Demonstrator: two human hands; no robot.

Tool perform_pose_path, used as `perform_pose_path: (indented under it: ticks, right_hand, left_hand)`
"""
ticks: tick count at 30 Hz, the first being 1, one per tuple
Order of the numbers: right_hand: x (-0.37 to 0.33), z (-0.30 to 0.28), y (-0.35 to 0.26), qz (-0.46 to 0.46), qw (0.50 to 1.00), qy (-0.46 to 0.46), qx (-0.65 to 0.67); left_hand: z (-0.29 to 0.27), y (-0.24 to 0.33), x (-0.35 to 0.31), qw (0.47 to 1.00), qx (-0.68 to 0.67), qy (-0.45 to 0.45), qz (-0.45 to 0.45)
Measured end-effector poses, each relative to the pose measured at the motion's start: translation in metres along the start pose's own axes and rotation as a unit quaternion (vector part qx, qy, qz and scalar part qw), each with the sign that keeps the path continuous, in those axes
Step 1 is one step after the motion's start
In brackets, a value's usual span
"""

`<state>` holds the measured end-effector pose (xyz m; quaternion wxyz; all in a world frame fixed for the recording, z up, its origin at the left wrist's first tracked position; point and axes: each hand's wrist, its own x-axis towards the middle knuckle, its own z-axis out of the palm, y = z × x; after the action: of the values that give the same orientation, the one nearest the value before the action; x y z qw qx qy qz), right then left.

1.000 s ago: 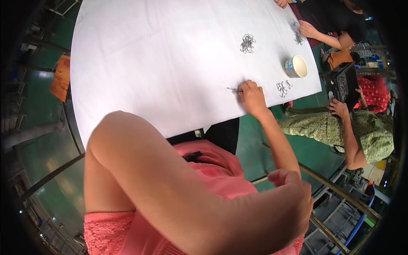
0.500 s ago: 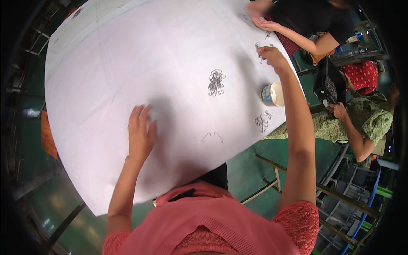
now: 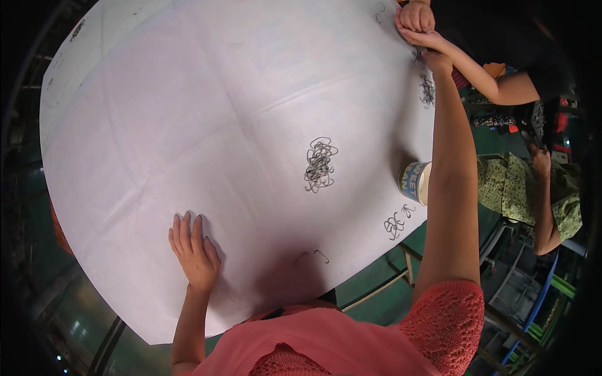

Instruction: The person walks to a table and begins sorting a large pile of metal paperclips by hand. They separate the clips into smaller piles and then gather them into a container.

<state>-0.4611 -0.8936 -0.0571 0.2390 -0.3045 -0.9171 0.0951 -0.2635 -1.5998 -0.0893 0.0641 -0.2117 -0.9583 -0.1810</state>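
My left hand (image 3: 195,252) lies palm down on the white-covered table (image 3: 169,150), fingers slightly spread and holding nothing. My right arm stretches to the far right edge, where my right hand (image 3: 439,62) is curled beside a small cluster of dark wire hooks (image 3: 417,56). Its fingertips are mostly hidden, so I cannot make out what they hold. Just below it sits another heap of hooks (image 3: 427,91). A larger tangled pile of wire hooks (image 3: 320,166) lies mid-table. Nearer me are a small group of hooks (image 3: 394,226) and a loose hook (image 3: 322,256).
A paper cup (image 3: 412,182) stands by the right edge, partly behind my forearm. A co-worker's hands (image 3: 419,24) meet at the far right corner, close to my right hand. Another person in patterned green (image 3: 511,185) is beyond the right edge. A wooden frame (image 3: 382,285) shows below.
My right hand has moved farther out along the right edge, toward the co-worker's hands. My left hand has come down nearer to me and flattened on the table. The view has shifted.
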Motion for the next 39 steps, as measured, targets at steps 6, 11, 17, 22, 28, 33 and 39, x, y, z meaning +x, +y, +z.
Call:
perform_pose_path:
  ticks: [6, 11, 17, 22, 28, 33, 39]
  right_hand:
    - [-0.008, -0.008, -0.025, 0.055, 0.992, -0.079, -0.083]
    - [-0.027, -0.055, -0.026, 0.021, 0.997, -0.066, 0.022]
    - [-0.195, -0.134, -0.120, -0.162, 0.914, -0.133, 0.347]
    - [-0.427, -0.158, -0.169, -0.111, 0.909, -0.316, 0.248]
    - [-0.519, -0.136, -0.186, -0.099, 0.968, -0.222, 0.062]
    - [-0.509, -0.130, -0.191, -0.215, 0.944, -0.219, 0.118]
    - [-0.486, -0.122, -0.210, -0.391, 0.879, -0.267, 0.064]
  left_hand:
    - [-0.005, 0.003, -0.001, 1.000, 0.002, -0.011, -0.014]
    - [-0.002, 0.004, 0.002, 1.000, -0.004, 0.015, 0.006]
    - [0.004, 0.001, 0.001, 0.997, 0.014, 0.068, 0.026]
    - [0.010, -0.008, 0.000, 0.994, 0.002, 0.102, 0.039]
    - [0.020, -0.018, -0.002, 0.992, 0.005, 0.117, 0.049]
    - [0.025, -0.022, -0.005, 0.992, 0.010, 0.119, 0.042]
    - [0.028, -0.023, -0.003, 0.991, -0.001, 0.123, 0.046]
